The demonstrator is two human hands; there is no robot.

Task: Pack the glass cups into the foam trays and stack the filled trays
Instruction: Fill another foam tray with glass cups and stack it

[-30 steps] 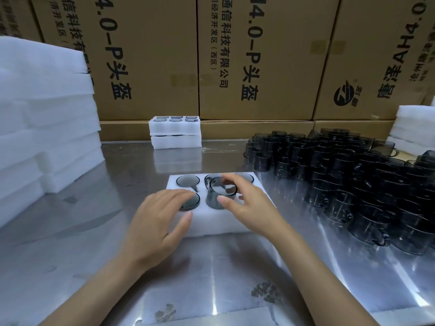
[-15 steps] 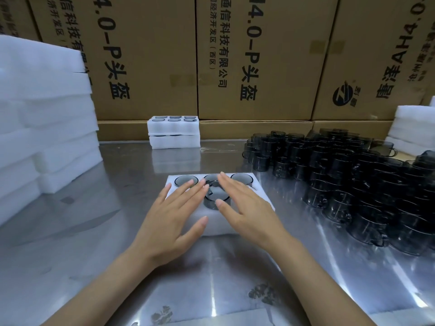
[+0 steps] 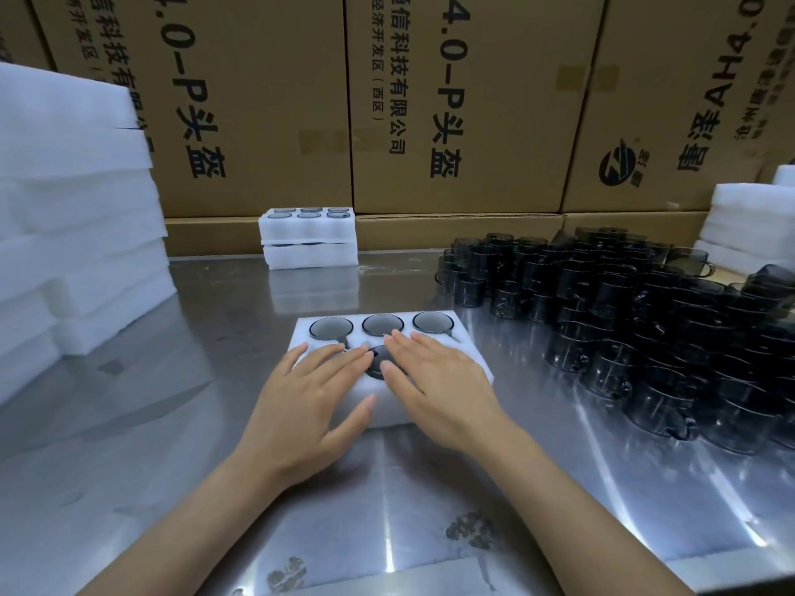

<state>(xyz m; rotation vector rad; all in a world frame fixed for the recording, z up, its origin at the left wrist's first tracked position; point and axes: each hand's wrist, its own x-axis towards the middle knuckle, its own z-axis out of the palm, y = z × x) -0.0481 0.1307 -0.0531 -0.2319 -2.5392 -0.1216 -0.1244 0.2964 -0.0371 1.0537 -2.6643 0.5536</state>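
A white foam tray (image 3: 466,350) lies on the steel table in front of me, with dark glass cups sunk in its holes. Its far row shows three cups (image 3: 382,324). My left hand (image 3: 309,397) lies flat on the tray's near left part, fingers spread. My right hand (image 3: 434,380) lies flat on the near right part. Between the two hands the rim of the near middle cup (image 3: 377,359) shows, level with the foam. Both hands hide the other near holes. A pile of loose dark glass cups (image 3: 623,320) covers the table to the right.
Two filled foam trays (image 3: 307,238) are stacked at the back centre. Tall stacks of foam trays (image 3: 64,234) stand on the left; more foam (image 3: 748,221) sits at the far right. Cardboard boxes (image 3: 451,101) wall off the back. The steel table (image 3: 172,423) stretches around.
The cup that my right hand held above the near middle hole has sunk into the foam. Both hands have flattened out on top of the tray.
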